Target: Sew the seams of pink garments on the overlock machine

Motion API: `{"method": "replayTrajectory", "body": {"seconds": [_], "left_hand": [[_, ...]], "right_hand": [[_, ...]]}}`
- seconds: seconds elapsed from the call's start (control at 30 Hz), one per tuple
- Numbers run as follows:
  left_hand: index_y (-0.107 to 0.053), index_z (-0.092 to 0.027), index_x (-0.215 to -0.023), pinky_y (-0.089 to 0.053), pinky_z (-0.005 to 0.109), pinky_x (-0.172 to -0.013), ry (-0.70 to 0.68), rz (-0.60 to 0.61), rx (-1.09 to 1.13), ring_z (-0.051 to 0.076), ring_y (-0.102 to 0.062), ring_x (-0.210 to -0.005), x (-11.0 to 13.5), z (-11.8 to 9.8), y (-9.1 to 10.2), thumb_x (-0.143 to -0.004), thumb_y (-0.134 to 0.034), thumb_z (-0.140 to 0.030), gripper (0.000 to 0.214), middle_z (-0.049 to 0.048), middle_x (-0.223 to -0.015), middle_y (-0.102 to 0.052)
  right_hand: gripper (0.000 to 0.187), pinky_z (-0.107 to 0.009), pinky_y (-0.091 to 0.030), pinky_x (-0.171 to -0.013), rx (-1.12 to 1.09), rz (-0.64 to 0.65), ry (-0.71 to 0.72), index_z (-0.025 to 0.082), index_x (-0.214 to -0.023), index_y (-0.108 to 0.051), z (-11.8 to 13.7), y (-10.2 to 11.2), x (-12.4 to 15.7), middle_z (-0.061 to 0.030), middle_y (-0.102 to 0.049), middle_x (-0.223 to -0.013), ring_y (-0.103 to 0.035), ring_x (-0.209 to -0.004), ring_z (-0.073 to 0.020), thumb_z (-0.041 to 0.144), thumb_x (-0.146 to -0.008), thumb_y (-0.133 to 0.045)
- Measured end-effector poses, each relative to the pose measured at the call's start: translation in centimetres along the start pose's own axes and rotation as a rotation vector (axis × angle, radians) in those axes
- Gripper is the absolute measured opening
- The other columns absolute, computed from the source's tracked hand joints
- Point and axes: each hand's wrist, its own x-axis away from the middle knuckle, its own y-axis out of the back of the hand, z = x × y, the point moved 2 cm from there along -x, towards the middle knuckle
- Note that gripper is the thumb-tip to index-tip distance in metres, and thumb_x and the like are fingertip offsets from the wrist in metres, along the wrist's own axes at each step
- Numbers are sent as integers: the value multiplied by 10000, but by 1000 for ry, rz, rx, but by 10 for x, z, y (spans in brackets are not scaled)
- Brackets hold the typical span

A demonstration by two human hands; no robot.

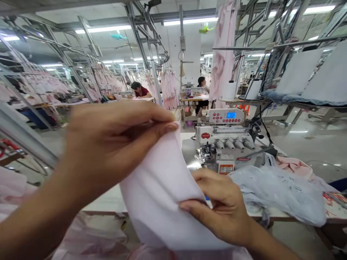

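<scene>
A pale pink piece of fabric (159, 187) hangs between my two hands in front of the sewing table. My left hand (108, 141), raised at the left, pinches its upper corner between thumb and forefinger. Lower down and to the right, my right hand (222, 206) grips the fabric's edge, thumb on the near face and fingers behind. The cloth's lower part drops toward my lap, where more pink material lies. Just beyond the cloth stands a white overlock sewing machine (225, 141) with a small lit display; the cloth and my right hand hide part of its bed.
A clear plastic bag (282, 191) lies on the table at the right, beside folded pink cloth (294, 167). White thread cones (298, 72) stand on a rack above. Pink garments (169, 85) hang farther back, where two people sit at work. More pale cloth lies at lower left.
</scene>
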Motion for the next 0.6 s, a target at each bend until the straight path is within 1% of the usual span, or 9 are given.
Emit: {"method": "replayTrajectory", "body": {"seconds": [0.07, 0.17, 0.23, 0.27, 0.37, 0.43, 0.5, 0.53, 0.6], "left_hand": [[-767, -227, -836, -449, 234, -663, -58, 120, 19, 125, -622, -686, -5, 28, -36, -843, -662, -363, 173, -22, -791, -731], [-766, -211, -787, -503, 264, -745, 225, 377, 195, 165, -673, -800, 13, 84, -110, -813, -664, -306, 142, 25, -850, -756], [-773, -218, -772, -510, 273, -742, 273, 457, 204, 179, -681, -827, 29, 107, -150, -798, -670, -285, 126, 34, -852, -760], [-776, -225, -765, -509, 271, -733, 277, 483, 195, 180, -680, -829, 35, 115, -163, -789, -677, -275, 113, 30, -843, -759], [-769, -227, -740, -496, 266, -693, 289, 527, 139, 170, -659, -776, 38, 122, -179, -755, -715, -258, 64, 16, -802, -748], [-752, -216, -713, -488, 284, -706, 297, 531, 72, 177, -637, -771, 34, 118, -178, -729, -745, -238, 28, 15, -797, -736], [-746, -225, -703, -475, 327, -773, 283, 530, -5, 205, -619, -837, 33, 109, -173, -735, -744, -212, 34, 17, -815, -729], [-748, -232, -712, -466, 354, -810, 272, 531, -38, 222, -609, -877, 36, 102, -170, -762, -723, -206, 61, 21, -834, -728], [-759, -237, -790, -460, 394, -841, 230, 535, -124, 242, -593, -912, 51, 86, -164, -852, -632, -206, 145, 36, -896, -728]], "right_hand": [[126, -224, -490, -767, 43, -35, -166, 161, -905, -753, -21, -1, 27, -53, -705, -919, -651, -850, -161, 161, -954, -637], [245, -263, -484, -758, 145, -38, -370, 160, -871, -716, -62, -8, 72, -75, -667, -903, -637, -844, -190, 227, -1002, -521], [342, -282, -462, -725, 250, -34, -433, 156, -774, -677, -80, -13, 92, -83, -626, -859, -611, -794, -198, 289, -1014, -473], [383, -285, -451, -709, 266, -34, -464, 156, -731, -656, -86, -14, 96, -82, -609, -843, -598, -773, -197, 328, -1015, -465], [476, -280, -440, -695, 103, -31, -570, 157, -668, -627, -93, -15, 95, -81, -601, -847, -593, -780, -201, 470, -997, -484], [512, -282, -443, -714, -91, -10, -629, 156, -678, -635, -94, -17, 90, -79, -617, -858, -601, -820, -217, 560, -965, -505], [539, -271, -426, -672, -186, 23, -672, 163, -647, -592, -97, -20, 91, -52, -592, -767, -582, -766, -207, 605, -943, -504], [540, -263, -401, -633, -148, 33, -677, 171, -609, -540, -99, -22, 94, -33, -553, -706, -556, -710, -191, 594, -944, -501], [514, -258, -337, -576, 60, 30, -636, 184, -564, -429, -101, -26, 107, -6, -472, -643, -499, -628, -160, 504, -961, -497]]}}
